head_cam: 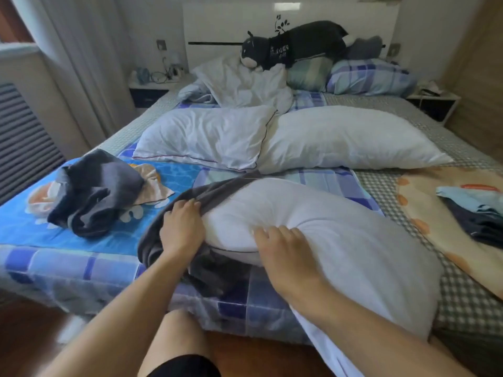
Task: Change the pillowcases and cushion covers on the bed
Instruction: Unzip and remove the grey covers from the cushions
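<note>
At the bottom centre of the frame a bare knee (177,338) above a dark shorts hem stands against the bed (81,268) edge, over a wooden floor.

Left hand (181,227), centre of frame: fingers curled over the bunched edge of a dark grey pillowcase (158,243), gripping it at the left end of a white pillow (326,240). The grey fabric wraps only that end of the pillow and trails down over the bed edge.

Right hand (283,251), just right of centre: fingers bent and spread, pressing into the top of the same pillow. Whether the fingers pinch the fabric or only press on it cannot be told. The pillow lies slanted across the lower middle of the frame, its right end overhanging the bed edge.

Left of the hands, a heap of dark folded cloth (92,194) sits on a blue printed sheet (32,229), with a beige piece of cloth (152,183) partly under it.

At the right edge, a cream blanket with orange marks (424,213) carries a light blue and dark folded pile (473,210).

Middle of the frame: 2 bare white pillows lie side by side, the left one (206,137) overlapping the right one (348,140).

Further up: a crumpled white pillow (245,83), a striped green cushion (307,74) and a blue checked pillow (373,77) lie near the headboard (231,23). A dark plush animal (294,44) rests on top of them.

Upper left: a bedside table (149,91) with cables and small items, too blurred to identify. Upper right: a 2nd bedside table (435,99).
</note>
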